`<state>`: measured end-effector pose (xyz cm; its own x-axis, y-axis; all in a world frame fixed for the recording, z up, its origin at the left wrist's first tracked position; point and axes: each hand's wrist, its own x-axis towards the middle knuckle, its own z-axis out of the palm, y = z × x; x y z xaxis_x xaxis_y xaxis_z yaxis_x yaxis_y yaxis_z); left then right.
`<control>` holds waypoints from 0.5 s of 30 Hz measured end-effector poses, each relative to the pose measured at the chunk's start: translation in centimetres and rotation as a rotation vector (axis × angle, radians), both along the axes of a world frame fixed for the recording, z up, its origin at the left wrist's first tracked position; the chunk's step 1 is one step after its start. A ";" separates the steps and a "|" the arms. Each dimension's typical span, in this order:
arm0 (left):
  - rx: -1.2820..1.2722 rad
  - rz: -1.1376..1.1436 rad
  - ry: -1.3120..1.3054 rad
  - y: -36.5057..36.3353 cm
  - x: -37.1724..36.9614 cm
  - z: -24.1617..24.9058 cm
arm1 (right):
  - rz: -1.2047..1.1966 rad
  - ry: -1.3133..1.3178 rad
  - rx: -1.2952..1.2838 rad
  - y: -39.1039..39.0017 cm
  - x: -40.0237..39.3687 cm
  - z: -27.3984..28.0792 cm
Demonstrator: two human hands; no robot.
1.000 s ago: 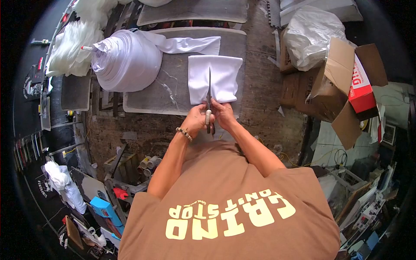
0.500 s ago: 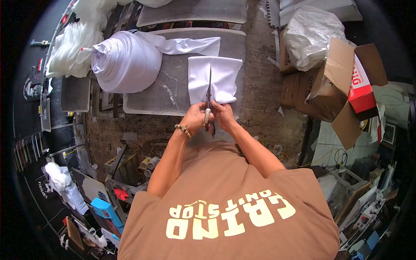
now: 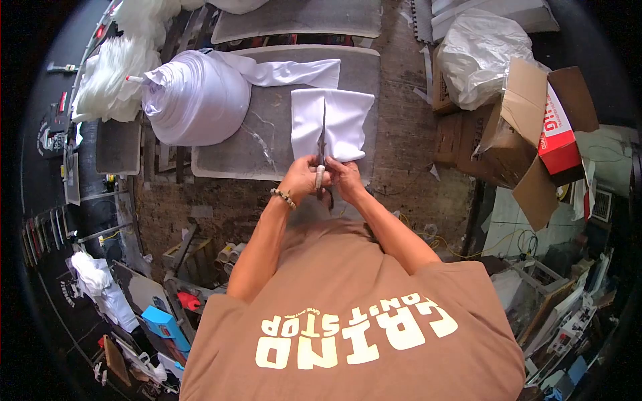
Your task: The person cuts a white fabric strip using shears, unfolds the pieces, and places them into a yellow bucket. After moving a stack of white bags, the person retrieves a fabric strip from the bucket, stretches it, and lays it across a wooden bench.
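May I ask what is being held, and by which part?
The left hand holds scissors by the handles; right hand pinches white fabric by its near edge.

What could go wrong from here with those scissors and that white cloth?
The right hand is close beside the scissors, so a slip might nick a finger. The white cloth looks wrinkled near the hands, so a cut could wander. The loose strip from the white roll lies just beyond the cloth; if the blades went too far forward, they might snag it.
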<state>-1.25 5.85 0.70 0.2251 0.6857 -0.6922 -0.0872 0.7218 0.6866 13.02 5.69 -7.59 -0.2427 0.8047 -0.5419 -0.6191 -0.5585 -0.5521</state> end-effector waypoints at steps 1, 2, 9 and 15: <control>0.000 -0.004 0.001 0.1 -0.1 0.1 | 0.022 0.008 -0.008 0.0 0.2 0.2; -0.021 0.013 -0.016 0.1 -0.2 0.1 | 0.043 0.015 -0.016 -0.1 0.3 0.3; -0.020 0.002 0.193 1.8 0.5 0.3 | 0.071 -0.047 -0.001 -0.3 0.3 -2.2; 0.005 0.042 0.043 1.0 -0.2 -0.3 | 0.077 0.038 -0.012 -0.1 0.3 -1.0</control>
